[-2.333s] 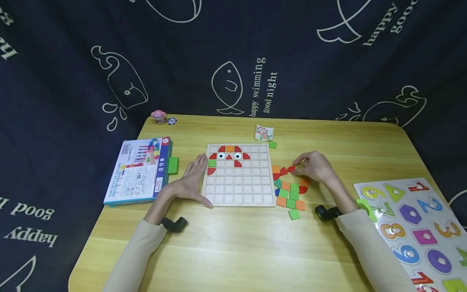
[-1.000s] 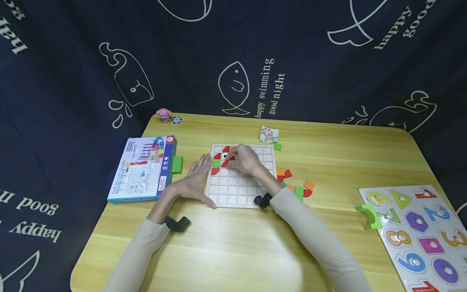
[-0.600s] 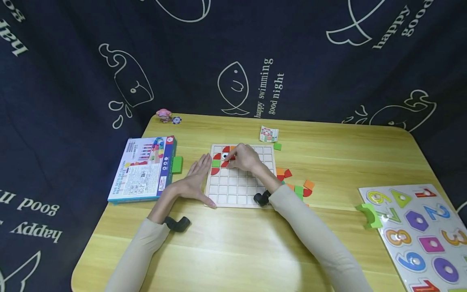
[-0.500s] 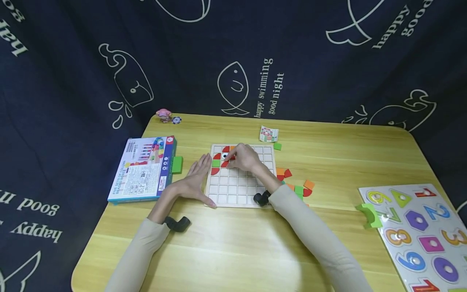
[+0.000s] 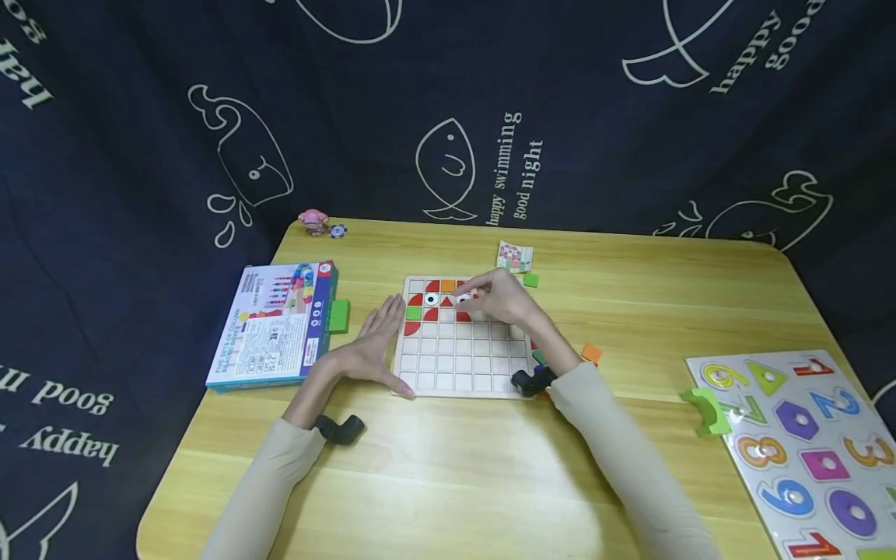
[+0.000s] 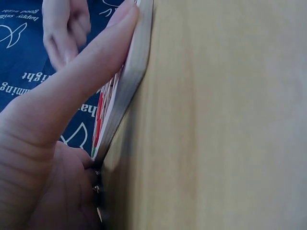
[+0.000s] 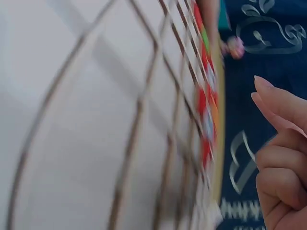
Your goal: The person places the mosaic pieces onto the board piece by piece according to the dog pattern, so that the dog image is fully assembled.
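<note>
Head: your grid board lies flat on the bench, btwn your hands. Your L hand is spread wide along the board's L edge, thumb at its near L corner. Your R hand is over the board's far middle, set narrow, thumb + forefinger slightly apart. In the board's far L part sit red quarter-round tiles, a red triangle tile, an orange tile, a green tile & an eye tile; a 2nd eye tile is partly covered by your R hand.

Rel. to the board: picture card just behind, green square off its far R corner, loose orange square near its R side, boxed set to L w/ green block btwn, pink figurine & chip behind-L, number puzzle & green arch well to R.

L wrist: your L thumb lies on the board's edge; your R hand shows blurred beyond it.

R wrist: the board's grid fills the L side, red tiles blurred at its far end. Your R thumb + forefinger tips sit close, other fingers curled, clear of the board; can't tell if anything thin is btwn them.
</note>
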`<action>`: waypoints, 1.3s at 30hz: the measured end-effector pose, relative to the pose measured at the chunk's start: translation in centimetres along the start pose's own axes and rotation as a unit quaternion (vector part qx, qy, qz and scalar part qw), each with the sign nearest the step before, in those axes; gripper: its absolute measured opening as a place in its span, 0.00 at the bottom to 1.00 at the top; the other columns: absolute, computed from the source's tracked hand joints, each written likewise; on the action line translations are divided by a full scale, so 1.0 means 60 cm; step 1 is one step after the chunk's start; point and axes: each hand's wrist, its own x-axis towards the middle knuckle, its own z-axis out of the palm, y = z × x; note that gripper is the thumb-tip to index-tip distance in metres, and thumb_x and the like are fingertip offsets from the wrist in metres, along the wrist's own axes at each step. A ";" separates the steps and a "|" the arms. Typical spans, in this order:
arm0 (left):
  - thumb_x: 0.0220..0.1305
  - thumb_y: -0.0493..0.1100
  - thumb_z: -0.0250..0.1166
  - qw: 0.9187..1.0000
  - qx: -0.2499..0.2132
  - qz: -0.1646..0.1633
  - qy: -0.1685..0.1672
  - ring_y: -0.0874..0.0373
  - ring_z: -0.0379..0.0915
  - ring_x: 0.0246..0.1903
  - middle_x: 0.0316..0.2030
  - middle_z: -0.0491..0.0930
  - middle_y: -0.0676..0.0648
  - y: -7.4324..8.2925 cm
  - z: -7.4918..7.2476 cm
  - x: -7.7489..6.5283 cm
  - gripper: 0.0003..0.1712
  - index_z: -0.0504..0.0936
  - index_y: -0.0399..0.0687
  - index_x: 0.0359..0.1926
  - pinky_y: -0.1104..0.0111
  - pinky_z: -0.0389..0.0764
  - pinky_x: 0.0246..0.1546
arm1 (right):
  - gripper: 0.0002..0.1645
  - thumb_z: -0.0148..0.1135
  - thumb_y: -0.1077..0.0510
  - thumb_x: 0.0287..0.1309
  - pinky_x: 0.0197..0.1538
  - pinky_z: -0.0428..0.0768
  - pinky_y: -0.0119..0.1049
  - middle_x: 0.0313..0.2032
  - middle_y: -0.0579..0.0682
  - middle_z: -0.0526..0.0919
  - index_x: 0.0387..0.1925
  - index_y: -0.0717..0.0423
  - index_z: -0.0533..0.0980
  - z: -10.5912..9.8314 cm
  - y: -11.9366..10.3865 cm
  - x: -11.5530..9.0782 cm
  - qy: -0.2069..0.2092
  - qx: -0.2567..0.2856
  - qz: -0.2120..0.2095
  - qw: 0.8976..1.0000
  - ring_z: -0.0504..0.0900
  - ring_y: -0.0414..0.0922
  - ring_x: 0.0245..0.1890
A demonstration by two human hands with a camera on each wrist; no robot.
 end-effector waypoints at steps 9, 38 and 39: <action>0.28 0.73 0.77 1.000 -0.003 -0.002 -0.002 0.47 0.11 0.75 0.75 0.17 0.41 0.003 0.001 0.001 0.90 0.23 0.43 0.74 0.47 0.27 0.75 | 0.16 0.70 0.56 0.54 0.26 0.59 0.35 0.14 0.45 0.57 0.46 0.52 0.83 -0.133 0.097 -0.123 0.026 -0.054 0.080 0.995 0.58 0.44 0.18; 0.27 0.74 0.76 1.000 0.009 -0.011 -0.005 0.47 0.11 0.75 0.75 0.17 0.42 0.005 0.003 0.003 0.91 0.23 0.44 0.74 0.47 0.28 0.75 | 0.24 0.76 0.49 0.46 0.30 0.60 0.35 0.19 0.43 0.62 0.43 0.56 0.80 -0.140 0.131 -0.126 -0.003 -0.087 0.156 0.984 0.63 0.45 0.25; 0.27 0.74 0.76 1.000 0.008 -0.011 -0.004 0.48 0.11 0.75 0.75 0.17 0.42 0.005 0.003 0.003 0.91 0.23 0.44 0.74 0.47 0.28 0.75 | 0.24 0.76 0.49 0.46 0.32 0.60 0.35 0.21 0.43 0.64 0.43 0.56 0.80 -0.138 0.130 -0.126 0.000 -0.091 0.154 0.984 0.63 0.45 0.27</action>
